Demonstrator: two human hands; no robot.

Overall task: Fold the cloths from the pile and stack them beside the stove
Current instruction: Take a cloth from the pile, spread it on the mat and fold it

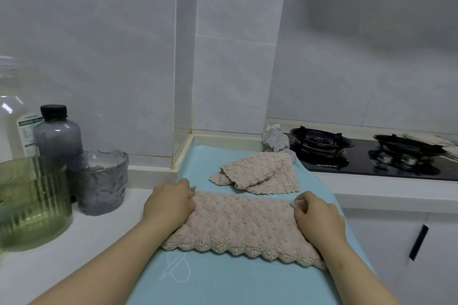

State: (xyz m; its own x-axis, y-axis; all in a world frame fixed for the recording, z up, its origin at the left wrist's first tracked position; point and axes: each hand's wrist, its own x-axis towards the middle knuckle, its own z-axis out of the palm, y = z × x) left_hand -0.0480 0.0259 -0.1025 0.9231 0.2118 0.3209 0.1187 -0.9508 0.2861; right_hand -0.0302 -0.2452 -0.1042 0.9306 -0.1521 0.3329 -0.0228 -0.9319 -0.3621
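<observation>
A fluffy pink cloth (pixel 244 225) with a scalloped edge lies spread on the light blue mat (pixel 223 285). My left hand (pixel 171 203) pinches its far left corner. My right hand (pixel 317 213) pinches its far right corner. Behind it rests a second pink cloth (pixel 260 174), loosely folded. A crumpled grey cloth (pixel 276 141) sits further back, right beside the black stove (pixel 371 156).
On the white counter at the left stand a green ribbed glass bowl (pixel 29 200), a grey textured glass cup (pixel 100 181), a dark-capped grey bottle (pixel 58 131) and a large clear bottle (pixel 12 111). A tiled wall corner rises behind. White cabinets with a black handle (pixel 418 242) lie below right.
</observation>
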